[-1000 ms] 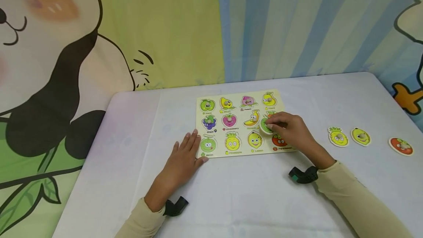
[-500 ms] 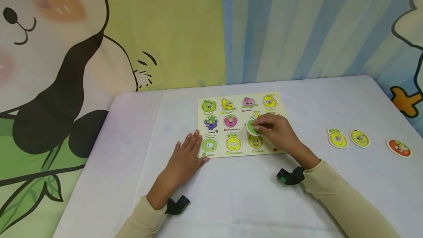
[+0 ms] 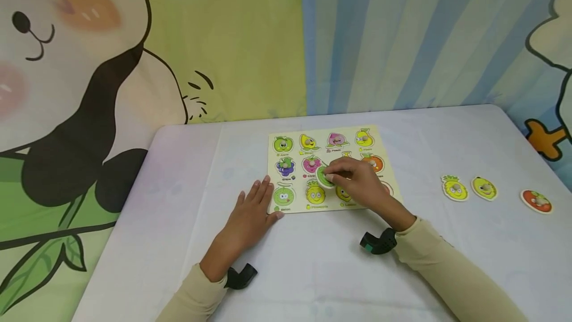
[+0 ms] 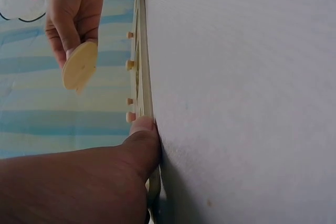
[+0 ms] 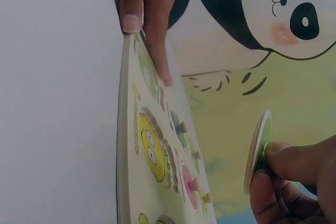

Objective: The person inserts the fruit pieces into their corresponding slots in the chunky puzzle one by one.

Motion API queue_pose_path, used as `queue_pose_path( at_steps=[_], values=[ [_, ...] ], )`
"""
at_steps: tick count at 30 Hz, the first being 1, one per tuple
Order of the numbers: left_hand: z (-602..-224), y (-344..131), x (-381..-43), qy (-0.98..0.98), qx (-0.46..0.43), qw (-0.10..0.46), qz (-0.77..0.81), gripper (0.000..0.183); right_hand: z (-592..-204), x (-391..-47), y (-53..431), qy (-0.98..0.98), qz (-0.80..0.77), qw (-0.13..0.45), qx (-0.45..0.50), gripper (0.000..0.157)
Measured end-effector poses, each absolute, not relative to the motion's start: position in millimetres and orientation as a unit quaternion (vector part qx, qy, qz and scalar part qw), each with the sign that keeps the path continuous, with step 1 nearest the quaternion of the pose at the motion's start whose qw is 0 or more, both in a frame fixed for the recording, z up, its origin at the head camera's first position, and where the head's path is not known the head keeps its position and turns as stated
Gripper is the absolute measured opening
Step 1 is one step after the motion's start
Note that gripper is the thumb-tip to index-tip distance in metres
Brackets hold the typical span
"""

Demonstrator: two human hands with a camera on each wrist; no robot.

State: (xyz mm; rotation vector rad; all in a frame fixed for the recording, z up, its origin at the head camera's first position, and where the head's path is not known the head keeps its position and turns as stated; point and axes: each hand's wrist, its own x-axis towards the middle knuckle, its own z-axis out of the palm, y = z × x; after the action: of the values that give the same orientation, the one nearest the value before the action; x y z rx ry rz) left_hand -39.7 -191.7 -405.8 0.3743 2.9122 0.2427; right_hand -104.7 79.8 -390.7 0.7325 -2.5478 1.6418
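My right hand (image 3: 359, 180) pinches a round green fruit puzzle piece (image 3: 322, 177) by its knob. In the left wrist view, the pale underside of the piece (image 4: 80, 66) shows, tilted and raised off the puzzle board (image 3: 322, 138). In the head view it overlaps the board between the strawberry and the pineapple picture. My left hand (image 3: 248, 220) lies flat with straight fingers at the board's left edge, thumb on the near corner. Several knobbed fruits sit in the board's upper two rows; the melon (image 3: 283, 196) and pineapple (image 3: 315, 194) spots show printed pictures without knobs.
On the white table to the right lie a loose pineapple piece (image 3: 455, 189), a lemon piece (image 3: 484, 189) and a red-orange persimmon piece (image 3: 537, 201). A printed cloth with a panda (image 3: 71, 88) hangs behind the table.
My right hand has carried the green piece leftward across the board, from near the orange to beside the strawberry. My left hand has stayed at the board's edge.
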Motion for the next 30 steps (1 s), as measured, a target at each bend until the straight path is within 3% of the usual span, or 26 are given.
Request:
queue_pose_path(
  at_steps=[15, 30],
  values=[
    [-407, -193, -41, 0.984, 0.127, 0.103, 0.075, 0.077, -391, -99, 41, -0.802, 0.537, -0.011, 0.262, 0.014],
    [-408, -194, -42, 0.984, 0.141, 0.091, 0.063, 0.075, -419, -107, 2, -0.795, 0.525, -0.053, 0.299, 0.008]
  ],
)
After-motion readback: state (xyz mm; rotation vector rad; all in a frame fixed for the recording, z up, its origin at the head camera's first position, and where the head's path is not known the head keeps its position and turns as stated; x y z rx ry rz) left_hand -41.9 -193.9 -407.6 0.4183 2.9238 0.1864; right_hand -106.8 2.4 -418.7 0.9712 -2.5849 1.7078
